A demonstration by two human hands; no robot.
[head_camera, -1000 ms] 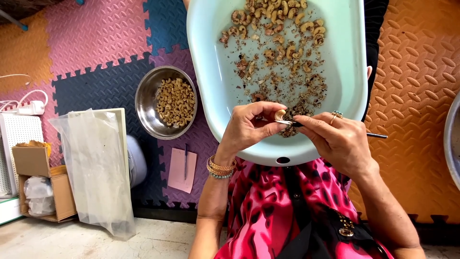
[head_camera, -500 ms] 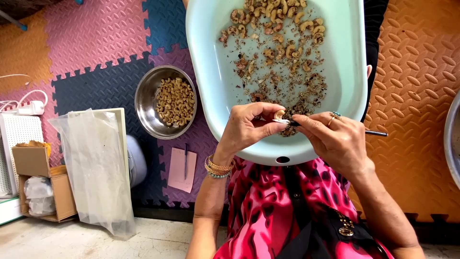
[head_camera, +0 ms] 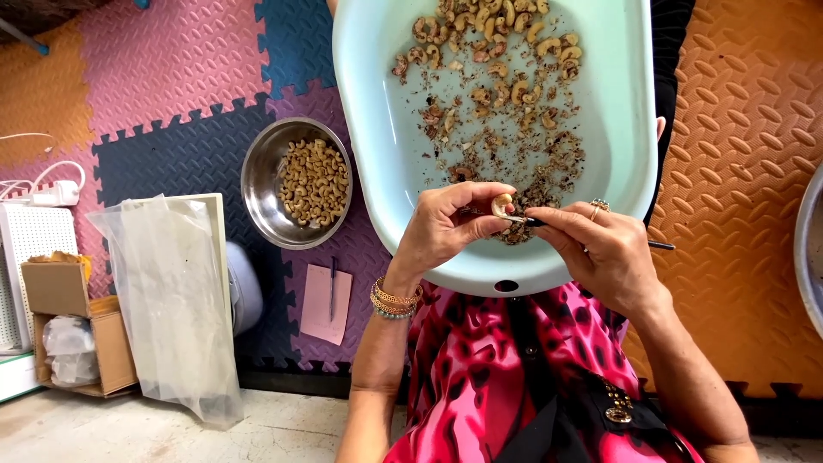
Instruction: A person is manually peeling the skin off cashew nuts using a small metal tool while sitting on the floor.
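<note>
Cashew nut (head_camera: 501, 204) pinched between thumb and fingertips of left hand (head_camera: 446, 227), held over near end of pale-blue tub (head_camera: 626, 129). Thin knife (head_camera: 549, 225) gripped in closed right hand (head_camera: 604, 253), long axis laid roughly level, tip pointed leftward, touching nut. Nut sited just left of right hand. Peeled nuts kept in steel bowl (head_camera: 257, 184), well apart on left.

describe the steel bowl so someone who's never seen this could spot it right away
Start at the big pale blue tub on the person's lap, then look just beyond its left edge, on the foam floor mats. The round steel bowl sits there, apart from the tub. It is the only shiny metal dish fully in view, holding clean pale cashews without dark scraps.
</note>
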